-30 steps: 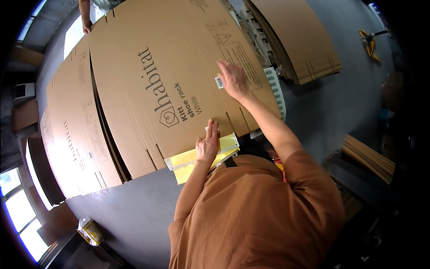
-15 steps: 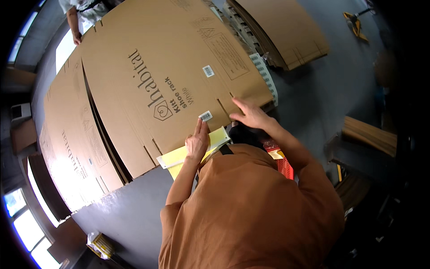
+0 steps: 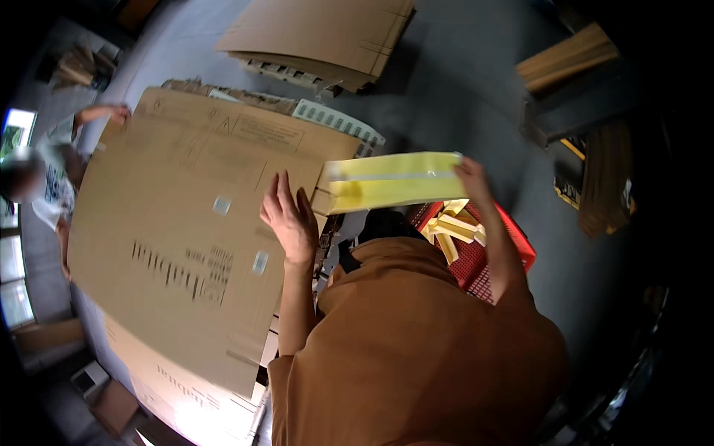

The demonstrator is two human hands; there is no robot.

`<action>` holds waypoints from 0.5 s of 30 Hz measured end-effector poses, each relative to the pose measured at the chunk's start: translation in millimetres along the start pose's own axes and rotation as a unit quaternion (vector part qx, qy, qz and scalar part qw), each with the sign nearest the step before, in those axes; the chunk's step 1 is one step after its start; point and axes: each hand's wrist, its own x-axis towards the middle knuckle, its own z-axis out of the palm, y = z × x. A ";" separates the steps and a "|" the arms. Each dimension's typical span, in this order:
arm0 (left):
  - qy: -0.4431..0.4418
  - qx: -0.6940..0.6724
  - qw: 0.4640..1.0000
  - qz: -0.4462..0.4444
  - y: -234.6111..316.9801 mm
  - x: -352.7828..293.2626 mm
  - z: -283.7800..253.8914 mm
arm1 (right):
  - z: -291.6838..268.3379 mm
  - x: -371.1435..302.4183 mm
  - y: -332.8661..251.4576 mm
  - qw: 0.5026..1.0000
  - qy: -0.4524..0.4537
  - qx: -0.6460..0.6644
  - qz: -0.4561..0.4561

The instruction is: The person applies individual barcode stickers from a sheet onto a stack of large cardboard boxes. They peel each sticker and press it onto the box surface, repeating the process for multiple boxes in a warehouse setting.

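Observation:
My right hand (image 3: 471, 177) pinches the right end of a long yellow strip (image 3: 401, 183) with a pale band along it. The strip is held out to the left over the cardboard's right edge, its left end close to my left hand (image 3: 290, 223). That hand is open, fingers raised and apart, above the near right edge of a large flat cardboard sheet (image 3: 178, 223) with dark print. Two small white barcode labels (image 3: 259, 262) are stuck on the sheet. Below my right forearm, a red plastic basket (image 3: 520, 236) holds several crumpled yellow strips (image 3: 455, 227).
A co-worker (image 3: 63, 167) stands at the left with both hands at the sheet's far edge. A pale green perforated strip (image 3: 341, 121) lies by the sheet's far right corner. Another cardboard stack (image 3: 320, 30) is behind. Brown boards (image 3: 569, 59) stand at the right.
My view has turned to the right. My right hand has left the cardboard and now holds the yellow strip, which earlier lay under my left hand. My left hand has lifted and opened.

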 end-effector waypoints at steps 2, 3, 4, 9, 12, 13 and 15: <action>-0.012 -0.021 1.000 0.015 6.0 3.9 13.4 | -108.6 -24.5 89.3 0.971 0.100 -0.215 0.024; -0.023 -0.014 0.999 0.021 6.2 -0.9 6.6 | -124.6 -57.5 97.0 0.918 0.155 -0.365 0.013; -0.040 -0.024 0.999 0.015 10.1 -4.5 4.8 | -149.7 -86.2 115.1 0.875 0.177 -0.432 0.130; -0.072 -0.062 0.995 -0.013 17.4 -24.5 16.3 | -177.3 -161.4 184.8 0.775 0.113 -0.542 0.306; -0.094 -0.070 0.993 -0.023 18.6 -27.0 24.7 | -135.2 -119.1 189.4 0.780 -0.001 -0.518 0.352; -0.097 -0.064 0.993 -0.029 15.8 -29.1 25.7 | -102.6 -85.1 167.9 0.791 0.002 -0.542 0.284; -0.100 -0.069 0.991 -0.050 15.7 -30.6 27.1 | -50.8 -12.6 124.7 0.902 0.004 -0.417 0.109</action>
